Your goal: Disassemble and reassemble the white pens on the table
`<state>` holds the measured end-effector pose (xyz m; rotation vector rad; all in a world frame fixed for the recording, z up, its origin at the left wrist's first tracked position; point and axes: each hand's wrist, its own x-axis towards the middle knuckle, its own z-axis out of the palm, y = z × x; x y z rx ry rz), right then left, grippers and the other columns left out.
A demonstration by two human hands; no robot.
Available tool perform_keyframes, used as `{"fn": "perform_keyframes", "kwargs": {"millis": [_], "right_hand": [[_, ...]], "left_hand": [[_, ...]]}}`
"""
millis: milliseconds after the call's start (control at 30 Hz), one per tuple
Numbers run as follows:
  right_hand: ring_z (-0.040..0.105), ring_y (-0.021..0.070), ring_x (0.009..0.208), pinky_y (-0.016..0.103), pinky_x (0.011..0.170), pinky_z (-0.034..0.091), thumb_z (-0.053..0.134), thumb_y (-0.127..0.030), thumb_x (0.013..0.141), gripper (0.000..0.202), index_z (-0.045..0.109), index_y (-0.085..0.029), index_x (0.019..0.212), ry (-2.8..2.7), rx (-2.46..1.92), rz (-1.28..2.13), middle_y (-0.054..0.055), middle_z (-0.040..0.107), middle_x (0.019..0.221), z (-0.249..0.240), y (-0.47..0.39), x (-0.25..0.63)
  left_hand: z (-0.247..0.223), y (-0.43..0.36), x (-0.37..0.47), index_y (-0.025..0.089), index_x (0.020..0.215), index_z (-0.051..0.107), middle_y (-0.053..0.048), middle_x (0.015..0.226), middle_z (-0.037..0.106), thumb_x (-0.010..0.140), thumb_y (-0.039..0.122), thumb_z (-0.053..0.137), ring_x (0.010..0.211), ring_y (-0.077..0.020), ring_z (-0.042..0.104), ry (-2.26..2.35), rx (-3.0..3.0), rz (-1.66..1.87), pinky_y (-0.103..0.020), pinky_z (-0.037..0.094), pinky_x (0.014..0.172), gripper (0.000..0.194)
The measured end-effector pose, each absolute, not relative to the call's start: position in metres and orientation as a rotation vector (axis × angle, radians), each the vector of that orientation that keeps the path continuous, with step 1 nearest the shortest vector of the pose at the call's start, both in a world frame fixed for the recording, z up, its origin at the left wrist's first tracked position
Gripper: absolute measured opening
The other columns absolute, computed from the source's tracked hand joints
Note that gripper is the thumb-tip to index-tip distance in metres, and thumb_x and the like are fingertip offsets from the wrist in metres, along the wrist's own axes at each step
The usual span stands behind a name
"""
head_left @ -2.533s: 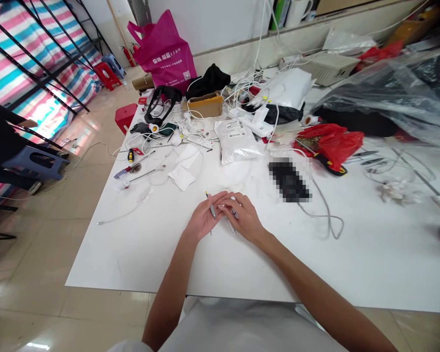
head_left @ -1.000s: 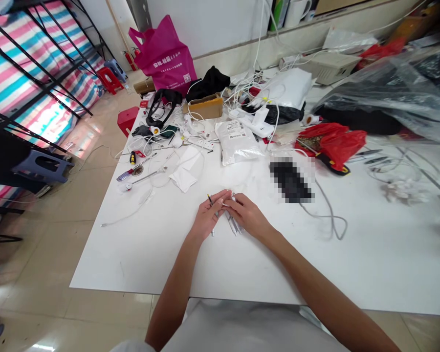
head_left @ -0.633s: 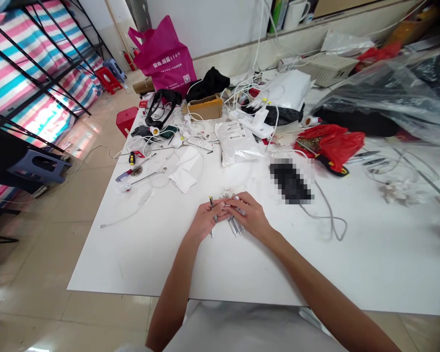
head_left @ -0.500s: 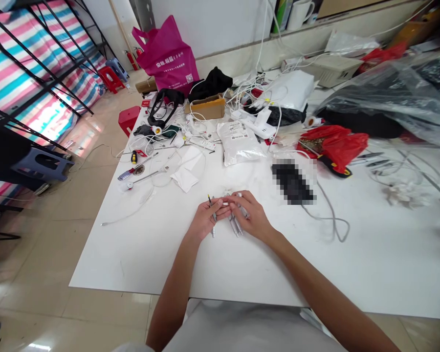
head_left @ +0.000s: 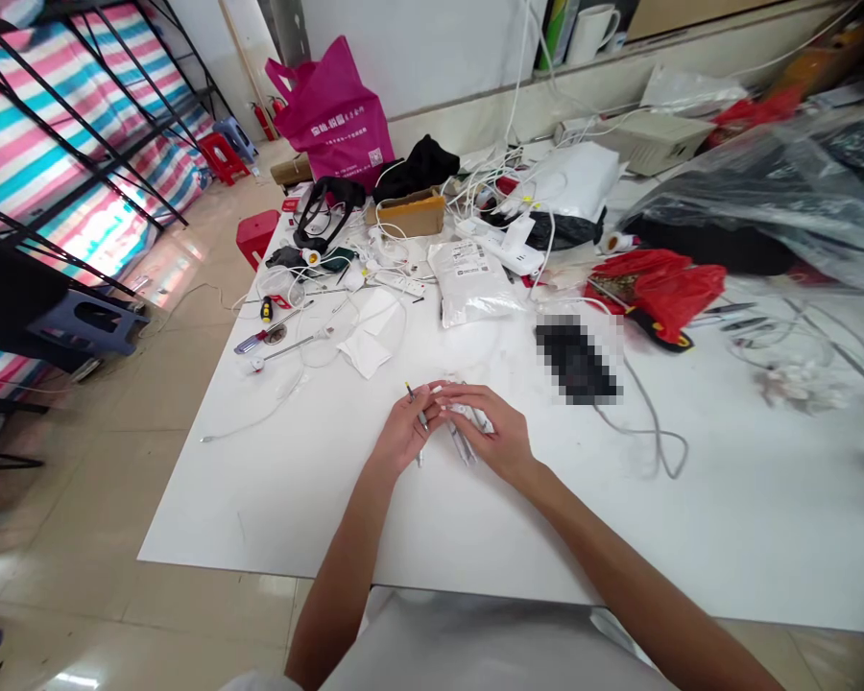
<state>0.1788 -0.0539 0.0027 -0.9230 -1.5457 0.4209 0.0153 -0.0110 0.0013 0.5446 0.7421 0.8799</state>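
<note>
At the far left a person in black is sitting on a blue stool (head_left: 90, 321); on the table (head_left: 259, 509), a screwdriver (head_left: 251, 343) and then a tissue (head_left: 366, 347) are lying. The left hand (head_left: 400, 432) is curling partly closed, holding a slim grey pen (head_left: 421, 419) slantwise, its yellow tip pointing up and away. A small white piece (head_left: 437, 389) is showing at the meeting fingertips. The right hand (head_left: 502, 437) is arching half closed against the left fingers; whether it is gripping that piece, I cannot tell. Beneath it, several more pens (head_left: 462, 446) are lying side by side. With only fingertips seemingly steadying it, the piece could be slipping loose and rolling away; a dipping right wrist could be scattering the pens. Farther right, a grey cord (head_left: 659, 451) is looping, probably too far off to snag.
</note>
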Motion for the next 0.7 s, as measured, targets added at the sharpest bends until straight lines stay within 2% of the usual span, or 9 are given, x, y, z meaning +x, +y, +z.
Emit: {"fn": "perform_keyframes", "kwargs": {"millis": [100,300,533,700], "right_hand": [[0.073,0.0208,0.115,0.044,0.102,0.063,0.07,-0.006,0.093,0.042,0.068,-0.03,0.128,-1.613,-0.857,0.343,0.005,0.076,0.121,-0.002,-0.054,0.172],[0.073,0.0203,0.117,0.042,0.102,0.064,0.065,-0.006,0.095,0.042,0.069,-0.029,0.13,-1.656,-0.887,0.299,0.006,0.075,0.124,-0.011,-0.055,0.168],[0.072,0.022,0.118,0.045,0.104,0.063,0.066,-0.007,0.094,0.04,0.07,-0.03,0.127,-1.626,-0.878,0.354,0.006,0.075,0.125,-0.014,-0.053,0.168],[0.072,0.0237,0.118,0.048,0.1,0.065,0.068,-0.014,0.096,0.033,0.07,-0.029,0.126,-1.617,-0.93,0.405,0.008,0.075,0.124,-0.011,-0.054,0.168]], "left_hand": [[0.001,-0.012,0.019,0.013,0.118,0.076,-0.015,0.127,0.074,0.092,0.036,0.076,0.105,-0.0192,0.073,0.737,0.569,0.84,-0.025,0.057,0.085,0.035],[0.005,-0.016,0.023,0.014,0.119,0.076,-0.017,0.131,0.072,0.091,0.03,0.075,0.122,-0.0257,0.068,0.701,0.604,0.797,-0.032,0.055,0.098,0.033],[0.009,-0.017,0.023,0.014,0.117,0.078,-0.015,0.131,0.073,0.09,0.026,0.074,0.116,-0.0242,0.069,0.724,0.602,0.804,-0.03,0.056,0.094,0.03],[0.009,-0.017,0.024,0.013,0.114,0.078,-0.016,0.129,0.074,0.087,0.024,0.077,0.117,-0.0252,0.069,0.714,0.578,0.824,-0.034,0.054,0.102,0.029]]}}
